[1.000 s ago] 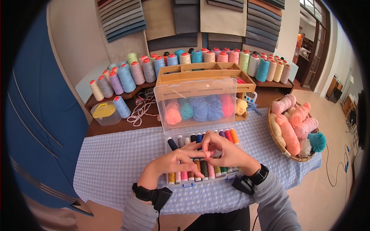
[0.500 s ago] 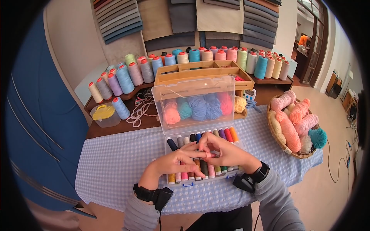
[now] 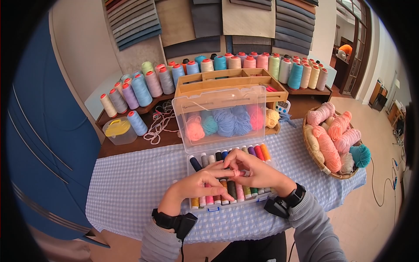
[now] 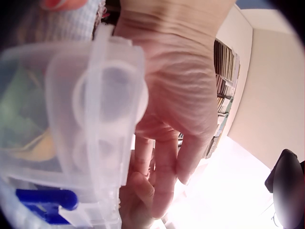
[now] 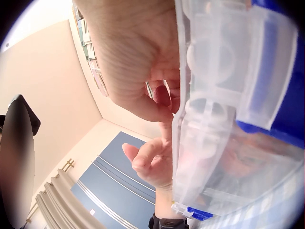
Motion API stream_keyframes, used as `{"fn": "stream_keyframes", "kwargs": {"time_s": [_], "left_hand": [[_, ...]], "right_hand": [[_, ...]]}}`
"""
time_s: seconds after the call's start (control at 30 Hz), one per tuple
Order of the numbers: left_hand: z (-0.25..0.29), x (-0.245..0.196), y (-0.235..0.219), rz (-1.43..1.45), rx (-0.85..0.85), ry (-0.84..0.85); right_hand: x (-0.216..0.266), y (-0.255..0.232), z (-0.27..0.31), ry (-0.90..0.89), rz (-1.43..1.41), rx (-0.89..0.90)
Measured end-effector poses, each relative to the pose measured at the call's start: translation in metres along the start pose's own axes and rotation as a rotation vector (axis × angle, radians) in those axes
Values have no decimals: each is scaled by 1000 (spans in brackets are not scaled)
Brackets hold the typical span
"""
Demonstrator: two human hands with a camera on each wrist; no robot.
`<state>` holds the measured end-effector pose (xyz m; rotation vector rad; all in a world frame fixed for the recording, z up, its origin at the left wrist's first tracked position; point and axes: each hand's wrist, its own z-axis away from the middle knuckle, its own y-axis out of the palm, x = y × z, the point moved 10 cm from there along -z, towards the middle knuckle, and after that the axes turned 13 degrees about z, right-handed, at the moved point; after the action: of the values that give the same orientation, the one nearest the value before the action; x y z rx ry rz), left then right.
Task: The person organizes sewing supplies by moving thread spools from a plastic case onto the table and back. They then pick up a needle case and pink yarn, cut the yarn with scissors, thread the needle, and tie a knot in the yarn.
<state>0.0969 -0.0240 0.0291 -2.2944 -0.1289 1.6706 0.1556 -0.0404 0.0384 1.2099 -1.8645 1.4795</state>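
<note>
Both hands meet above a clear plastic case [image 3: 212, 208] holding rows of thread spools [image 3: 231, 188]. My left hand [image 3: 201, 178] is spread palm down over the front row, its fingers mostly straight. A small bit of pink thread [image 3: 237, 173] appears round the tip of its outstretched finger. My right hand [image 3: 262, 174] pinches at that fingertip with curled thumb and fingers; how the thread runs between them I cannot tell. In the left wrist view, the case wall [image 4: 114, 143] covers part of the hands.
The case's raised lid [image 3: 220, 142] stands behind the hands, with yarn balls [image 3: 227, 121] seen through it. A basket [image 3: 312, 150] of yarn skeins is on the right of the checked cloth [image 3: 126, 187]. Thread cones [image 3: 142, 89], a lidded tub [image 3: 118, 131] and a wooden organizer [image 3: 190, 89] stand behind.
The right hand's fingers shift slightly at the left fingertip, and more of the pink thread shows there. The left hand stays nearly in place. The head view has turned slightly.
</note>
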Motion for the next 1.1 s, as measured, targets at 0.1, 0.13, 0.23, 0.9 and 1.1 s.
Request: {"fn": "stream_keyframes", "kwargs": {"time_s": [0.1,0.13,0.23,0.9,1.1], "left_hand": [[0,-4,-2,50,-19,27],[0,-3,-1,60,-16,15],[1,-2,-1,55,-11,2],[-1,-3,0,99,-20,-1],[-2,-4,1,-13,9,30]], "right_hand": [[6,-4,-1,-15,-54,-50],[7,-4,-1,-16,-54,-50],[8,-4,-1,-21,-74,-41],[5,-6,0,-2,-100,-62],[4,-5,-1,2,-124,-49]]}}
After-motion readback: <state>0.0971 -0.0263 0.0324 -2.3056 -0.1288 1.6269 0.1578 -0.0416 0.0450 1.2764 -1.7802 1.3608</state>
